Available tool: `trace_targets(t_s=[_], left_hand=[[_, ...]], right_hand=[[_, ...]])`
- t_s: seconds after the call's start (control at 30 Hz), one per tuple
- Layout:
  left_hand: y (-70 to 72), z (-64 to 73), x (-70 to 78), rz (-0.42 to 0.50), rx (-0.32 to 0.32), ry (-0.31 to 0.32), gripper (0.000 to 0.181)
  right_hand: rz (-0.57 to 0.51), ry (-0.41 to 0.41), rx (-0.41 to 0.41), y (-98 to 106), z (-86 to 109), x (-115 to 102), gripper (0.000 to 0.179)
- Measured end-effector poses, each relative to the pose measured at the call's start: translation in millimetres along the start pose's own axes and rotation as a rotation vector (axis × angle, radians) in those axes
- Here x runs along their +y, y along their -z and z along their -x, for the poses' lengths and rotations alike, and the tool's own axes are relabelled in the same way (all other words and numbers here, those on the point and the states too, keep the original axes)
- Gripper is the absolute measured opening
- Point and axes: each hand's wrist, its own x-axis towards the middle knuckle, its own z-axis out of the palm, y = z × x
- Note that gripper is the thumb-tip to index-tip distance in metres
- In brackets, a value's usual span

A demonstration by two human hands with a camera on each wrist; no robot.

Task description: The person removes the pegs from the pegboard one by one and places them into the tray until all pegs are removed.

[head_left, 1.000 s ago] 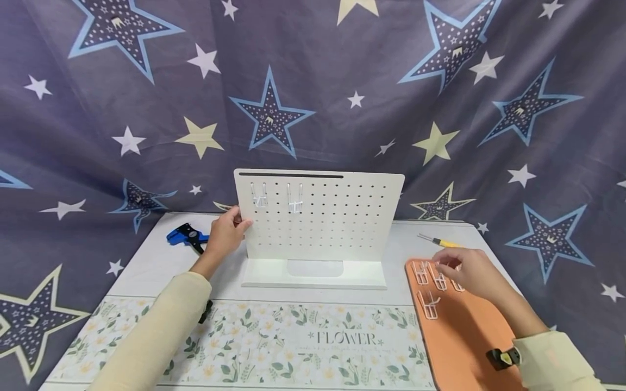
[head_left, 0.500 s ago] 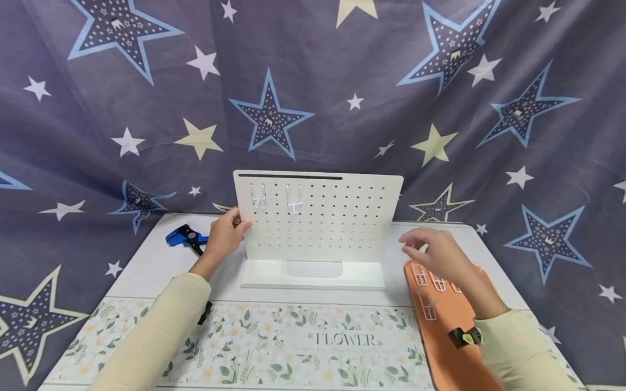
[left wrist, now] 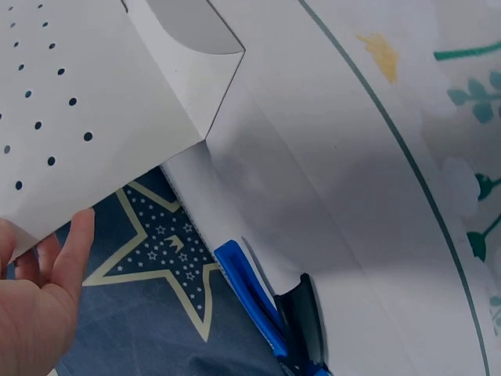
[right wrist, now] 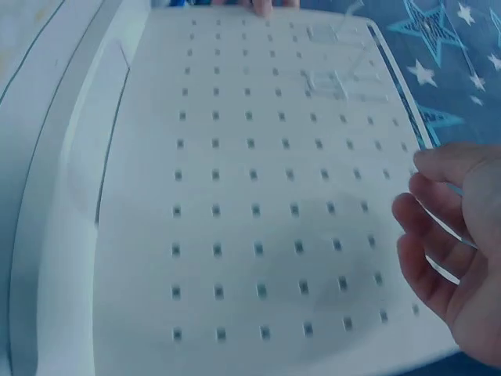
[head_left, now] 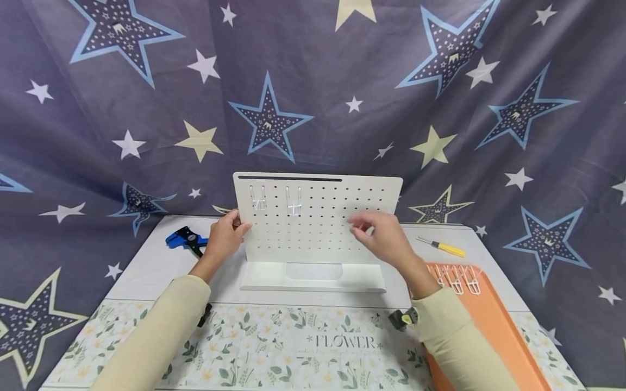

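A white pegboard [head_left: 323,231] stands upright on its base in the middle of the table. My left hand [head_left: 227,233] grips its left edge, thumb in front and fingers behind. Two wire hooks hang near the top left: one hook [head_left: 258,199] by the edge and another hook [head_left: 294,202] a little to the right. In front of the board's right half is my right hand [head_left: 383,236], its fingers loosely bent. The right wrist view shows the same hand [right wrist: 462,227] beside the board with no object visible between thumb and fingers.
An orange tray [head_left: 489,326] at the right bears several white wire hooks [head_left: 456,279], partly hidden by my right forearm. Behind it lies a yellow-handled screwdriver [head_left: 447,248]. A blue and black plier-like tool [head_left: 186,239] lies at the left. A starry curtain [head_left: 313,108] hangs behind the table.
My right hand has moved left from above the orange tray to the front of the pegboard. The left hand has stayed on the board's edge.
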Motion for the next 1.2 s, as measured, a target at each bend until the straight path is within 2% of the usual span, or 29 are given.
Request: trace_targets(t_s=[0.27, 0.47, 0.77, 0.97, 1.2], left_hand=[[1.2, 1.9, 1.6, -0.005, 0.009, -0.008, 0.023], [2.5, 3.3, 1.2, -0.009, 0.006, -0.025, 0.025], [2.4, 2.9, 1.6, -0.005, 0.006, -0.032, 0.023], [1.2, 3.6, 2.4, -0.01, 0.004, -0.026, 0.023], [1.3, 4.1, 3.2, -0.001, 0.014, -0.027, 0.025]], right_hand=[[0.065, 0.046, 0.043, -35.1, -32.8, -17.5, 0.016], [0.1, 0.06, 0.092, -60.7, -48.7, -28.5, 0.019], [0.185, 0.113, 0.199, -92.8, -61.3, -41.3, 0.019], [0.234, 0.076, 0.245, -107.2, -66.1, -45.2, 0.017], [0.277, 0.059, 0.301, -114.6, -68.2, -50.2, 0.01]])
